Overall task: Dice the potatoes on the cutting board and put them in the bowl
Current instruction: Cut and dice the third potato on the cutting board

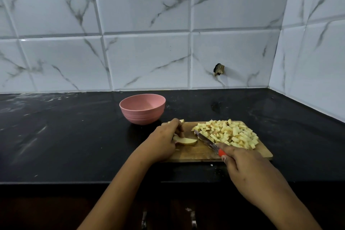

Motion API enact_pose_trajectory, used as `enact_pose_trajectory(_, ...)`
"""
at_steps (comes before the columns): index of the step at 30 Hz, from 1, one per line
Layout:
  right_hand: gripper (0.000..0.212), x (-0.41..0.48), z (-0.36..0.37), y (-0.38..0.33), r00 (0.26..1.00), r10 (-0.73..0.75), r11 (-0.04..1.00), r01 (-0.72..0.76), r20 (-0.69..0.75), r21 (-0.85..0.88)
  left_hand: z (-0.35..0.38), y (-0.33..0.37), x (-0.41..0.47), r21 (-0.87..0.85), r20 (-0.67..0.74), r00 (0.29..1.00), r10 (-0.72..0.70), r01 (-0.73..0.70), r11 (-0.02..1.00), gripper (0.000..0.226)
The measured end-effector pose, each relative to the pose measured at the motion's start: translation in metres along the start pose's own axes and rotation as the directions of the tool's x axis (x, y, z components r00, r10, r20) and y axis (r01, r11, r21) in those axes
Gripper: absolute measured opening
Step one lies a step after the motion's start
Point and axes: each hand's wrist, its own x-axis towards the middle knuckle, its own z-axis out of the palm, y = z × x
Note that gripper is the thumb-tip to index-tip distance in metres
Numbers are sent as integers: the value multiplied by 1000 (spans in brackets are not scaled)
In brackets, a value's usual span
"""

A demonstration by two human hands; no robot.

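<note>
A person's left hand (164, 142) pins pale, skin-on potato slices (187, 142) to the left end of a rectangular wooden cutting board (194, 153), fingers curled over them. The right hand (248, 170) grips a red-handled steel knife (205, 141), forefinger stretched towards the blade. The blade slants from that grip towards the held slices, its tip just short of them. Beyond the knife, to the right of the held slices, a heap of pale diced potato (229, 133) covers much of the board. A round pink plastic bowl (141, 117) stands on the black stone countertop (65, 136) just past the left hand's fingertips and appears to hold nothing yet. Dicing looks nearly finished, and these slices seem to be the last uncut pieces. The next move calls for bringing the blade across the slices, clear of the curled fingers, before anything goes to the bowl.
</note>
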Motion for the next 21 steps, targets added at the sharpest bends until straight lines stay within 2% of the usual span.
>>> enact_pose_trajectory(3, 43, 1, 1, -2, 1000, 0, 1000, 0, 5, -6, -2, 3, -2, 27, 56, 998, -13, 12, 1000, 35)
enact_pose_trajectory(6, 42, 2, -1, -4, 1000, 5, 1000, -5, 8, -21, -2, 10, -4, 33, 50, 999, -11, 9, 999, 37)
enact_pose_trajectory(8, 42, 2, -2, -5, 1000, -6, 1000, 6, -5, -12, 0, 11, -6, -15, -18, 999, -40, 39, 999, 36)
enact_pose_trajectory(11, 43, -1, -2, -13, 998, -64, 998, 64, -9, 18, 3, 6, -14, -42, -206, 962, -179, 175, 984, 19)
enact_pose_trajectory(13, 44, -3, 1, -20, 995, -100, 995, 100, 0, 12, 5, 8, -25, 56, -220, 939, -266, 284, 957, 28)
enact_pose_trajectory(16, 44, -5, 7, -27, 993, -120, 992, 120, 2, -38, 13, 16, -37, 90, -231, 926, -297, 325, 942, 45)
enact_pose_trajectory(21, 47, -4, 8, -30, 995, -95, 991, 96, 13, -96, 18, 24, -33, 84, -289, 911, -295, 331, 940, 41)
